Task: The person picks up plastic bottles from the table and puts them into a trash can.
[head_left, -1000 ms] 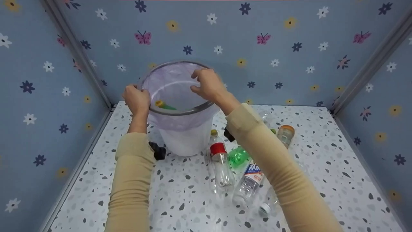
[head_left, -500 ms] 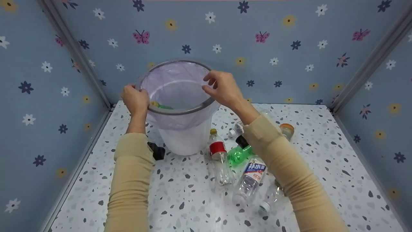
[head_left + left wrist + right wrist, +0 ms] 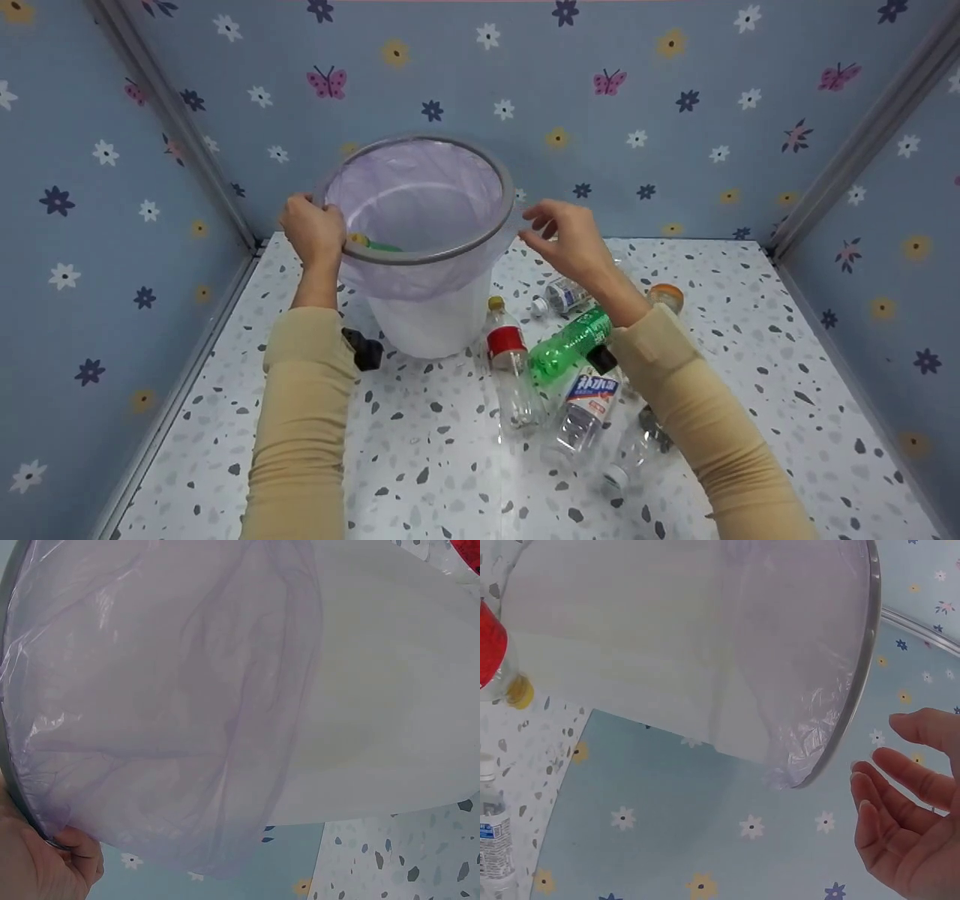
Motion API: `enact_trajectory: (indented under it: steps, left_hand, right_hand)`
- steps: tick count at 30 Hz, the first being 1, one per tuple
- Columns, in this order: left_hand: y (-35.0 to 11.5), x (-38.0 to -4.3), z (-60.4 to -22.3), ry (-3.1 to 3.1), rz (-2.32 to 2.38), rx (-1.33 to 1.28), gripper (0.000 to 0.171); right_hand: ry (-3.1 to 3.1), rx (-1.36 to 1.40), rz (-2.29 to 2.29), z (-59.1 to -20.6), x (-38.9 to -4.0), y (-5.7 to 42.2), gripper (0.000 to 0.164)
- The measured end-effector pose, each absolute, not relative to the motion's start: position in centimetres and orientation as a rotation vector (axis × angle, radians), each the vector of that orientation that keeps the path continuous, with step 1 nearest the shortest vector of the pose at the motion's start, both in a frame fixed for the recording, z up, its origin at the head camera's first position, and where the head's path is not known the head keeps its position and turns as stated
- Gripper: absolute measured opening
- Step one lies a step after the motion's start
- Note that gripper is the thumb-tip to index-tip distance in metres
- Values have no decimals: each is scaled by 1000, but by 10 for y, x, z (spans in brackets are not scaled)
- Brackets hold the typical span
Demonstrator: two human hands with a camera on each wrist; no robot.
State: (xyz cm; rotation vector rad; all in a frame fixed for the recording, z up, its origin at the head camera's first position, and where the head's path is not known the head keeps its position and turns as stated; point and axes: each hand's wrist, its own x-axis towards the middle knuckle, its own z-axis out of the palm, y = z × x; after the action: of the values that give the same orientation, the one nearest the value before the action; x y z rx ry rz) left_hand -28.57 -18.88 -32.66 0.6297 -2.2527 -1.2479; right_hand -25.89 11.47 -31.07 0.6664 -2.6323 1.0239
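A white trash can (image 3: 431, 330) with a grey rim ring stands on the speckled tabletop, tipped a little. A thin purple bag (image 3: 420, 281) lines it and folds over the outside. Inside shows a green bottle (image 3: 375, 244) with a yellow cap, partly hidden by the rim. My left hand (image 3: 313, 229) grips the rim at the left; in the left wrist view its fingers curl round the grey ring (image 3: 22, 802). My right hand (image 3: 566, 236) is off the can, right of the rim, fingers loosely bent and holding nothing (image 3: 907, 802).
Right of the can lie a red-label bottle (image 3: 510, 367), a green bottle (image 3: 570, 349), a blue-and-white-label bottle (image 3: 585, 412), a clear bottle (image 3: 634, 454) and a small bottle (image 3: 562, 295). An orange-lidded jar (image 3: 666, 298) is partly behind the right forearm. Flowered walls (image 3: 465, 75) enclose the table.
My right hand has moved from over the can's opening out to the right and down, away from the rim. The left hand keeps its grip on the rim.
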Motion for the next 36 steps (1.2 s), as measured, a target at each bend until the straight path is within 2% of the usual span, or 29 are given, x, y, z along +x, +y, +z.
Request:
enact_trajectory:
  steps: [18,36]
  left_hand:
    - [-188,-286,-327,-2253,-1226,621,32]
    - [-188,-287,-326,-2271,-1220,629,32]
  right_hand:
    - [-2641,540,985,-345,-220,176,28]
    - [-2695,176,1057,-386,-182,243,36]
